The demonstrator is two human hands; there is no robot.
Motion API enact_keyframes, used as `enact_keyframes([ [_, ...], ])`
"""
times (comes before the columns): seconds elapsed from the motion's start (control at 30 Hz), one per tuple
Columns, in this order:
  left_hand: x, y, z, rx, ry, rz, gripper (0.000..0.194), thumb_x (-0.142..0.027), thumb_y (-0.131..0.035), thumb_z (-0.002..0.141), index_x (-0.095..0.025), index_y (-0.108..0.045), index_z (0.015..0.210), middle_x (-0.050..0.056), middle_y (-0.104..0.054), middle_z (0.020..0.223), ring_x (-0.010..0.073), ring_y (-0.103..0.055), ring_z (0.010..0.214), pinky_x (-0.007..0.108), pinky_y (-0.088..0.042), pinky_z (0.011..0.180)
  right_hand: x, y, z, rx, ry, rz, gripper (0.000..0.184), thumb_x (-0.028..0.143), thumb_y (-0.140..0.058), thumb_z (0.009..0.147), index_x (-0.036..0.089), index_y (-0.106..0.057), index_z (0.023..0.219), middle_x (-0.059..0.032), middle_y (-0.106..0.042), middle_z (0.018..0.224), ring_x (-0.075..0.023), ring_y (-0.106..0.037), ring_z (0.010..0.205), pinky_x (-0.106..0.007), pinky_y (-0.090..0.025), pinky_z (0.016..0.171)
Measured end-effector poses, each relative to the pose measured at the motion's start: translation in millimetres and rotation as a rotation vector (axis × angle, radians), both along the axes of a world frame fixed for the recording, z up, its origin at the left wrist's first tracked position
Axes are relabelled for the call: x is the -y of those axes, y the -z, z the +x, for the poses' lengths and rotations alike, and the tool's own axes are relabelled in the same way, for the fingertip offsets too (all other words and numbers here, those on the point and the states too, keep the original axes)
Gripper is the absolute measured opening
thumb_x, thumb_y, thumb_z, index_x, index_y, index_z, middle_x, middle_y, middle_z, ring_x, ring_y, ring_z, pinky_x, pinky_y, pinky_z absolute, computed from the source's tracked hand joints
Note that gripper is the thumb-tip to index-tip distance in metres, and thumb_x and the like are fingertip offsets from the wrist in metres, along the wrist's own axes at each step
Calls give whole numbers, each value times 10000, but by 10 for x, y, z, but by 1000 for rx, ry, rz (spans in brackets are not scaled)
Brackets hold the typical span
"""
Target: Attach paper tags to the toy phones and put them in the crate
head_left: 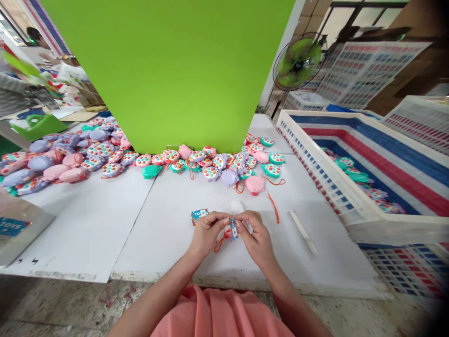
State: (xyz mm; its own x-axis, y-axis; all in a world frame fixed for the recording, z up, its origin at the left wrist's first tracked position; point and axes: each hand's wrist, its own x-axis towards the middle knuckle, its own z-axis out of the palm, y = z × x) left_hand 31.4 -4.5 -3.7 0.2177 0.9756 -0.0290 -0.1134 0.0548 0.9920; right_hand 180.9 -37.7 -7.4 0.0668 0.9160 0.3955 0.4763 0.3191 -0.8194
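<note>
Over the white table, my left hand [207, 230] and my right hand [255, 234] meet with fingertips pinched together. Between them is a small blue printed card tag [234, 229], held from both sides. A loop of red-orange cord [219, 244] hangs just below it, beside a small reddish piece partly hidden by my fingers. Left of my left hand, a blue card marked "TOY" [199, 214] lies flat on the table. A clump of clear or white plastic [237, 206] sits just beyond my fingers.
Pink, purple and green animal-shaped toys [229, 178] lie in a long heap along the tall green panel [182, 75]. A white stick-like piece [303, 231] and an orange cord [272, 207] are on the right. A lined white crate [396, 224] holds more toys. A fan [298, 64] stands behind.
</note>
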Motion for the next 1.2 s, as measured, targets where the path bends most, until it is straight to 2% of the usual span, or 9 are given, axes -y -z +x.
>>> enact_keyframes([
  [0.17, 6, 0, -5, -42, 9, 30, 186, -332, -677, 715, -164, -723, 782, 32, -716, 735, 151, -623, 685, 254, -505, 653, -4, -51, 2, 86, -7, 32, 91, 248, -505, 867, 242, -591, 836, -26, -603, 782, -210, -513, 835, -371, -397, 767],
  [0.33, 11, -16, -19, -68, 52, 101, 171, -313, -661, 746, -161, -720, 797, 37, -710, 767, 152, -629, 732, 252, -493, 701, 8, -70, 0, 140, -10, 64, 84, 219, -508, 866, 233, -571, 811, -18, -593, 760, -202, -499, 818, -364, -379, 769],
  [0.5, 11, -7, -21, -41, 63, 31, 219, -348, -680, 733, -139, -680, 797, 13, -670, 658, 117, -588, 608, 217, -456, 592, 19, -83, 3, 187, -9, 87, 76, 213, -508, 857, 228, -564, 807, -15, -578, 738, -201, -493, 806, -370, -369, 776],
  [0.73, 21, -96, -42, -175, 139, 75, 200, -330, -667, 736, -132, -688, 749, 18, -660, 633, 106, -553, 585, 215, -436, 580, 69, -26, -36, 47, -63, 55, 94, 244, -497, 848, 222, -554, 777, -33, -556, 753, -213, -504, 826, -363, -395, 763],
  [0.93, 51, -90, -39, -132, 124, 12, 267, -398, -676, 716, -133, -697, 748, 13, -651, 604, 95, -527, 509, 204, -427, 496, 123, 20, -56, -136, -52, -46, 99, 275, -490, 866, 229, -552, 803, -34, -539, 789, -201, -507, 815, -326, -408, 733],
  [1.07, 35, -29, -54, -162, 105, 114, 213, -355, -684, 725, -149, -714, 768, 44, -692, 706, 143, -603, 650, 247, -480, 623, 108, 9, -42, -123, -84, -70, 109, 294, -507, 861, 224, -572, 807, -49, -557, 852, -209, -521, 876, -337, -412, 788],
  [1.2, 9, 14, -84, -257, 41, 257, 230, -302, -622, 786, -187, -682, 977, 62, -683, 956, 157, -595, 835, 279, -474, 746, -44, -50, 197, -184, -6, -114, 144, 334, -488, 879, 219, -562, 924, -63, -586, 943, -205, -546, 910, -348, -416, 821],
])
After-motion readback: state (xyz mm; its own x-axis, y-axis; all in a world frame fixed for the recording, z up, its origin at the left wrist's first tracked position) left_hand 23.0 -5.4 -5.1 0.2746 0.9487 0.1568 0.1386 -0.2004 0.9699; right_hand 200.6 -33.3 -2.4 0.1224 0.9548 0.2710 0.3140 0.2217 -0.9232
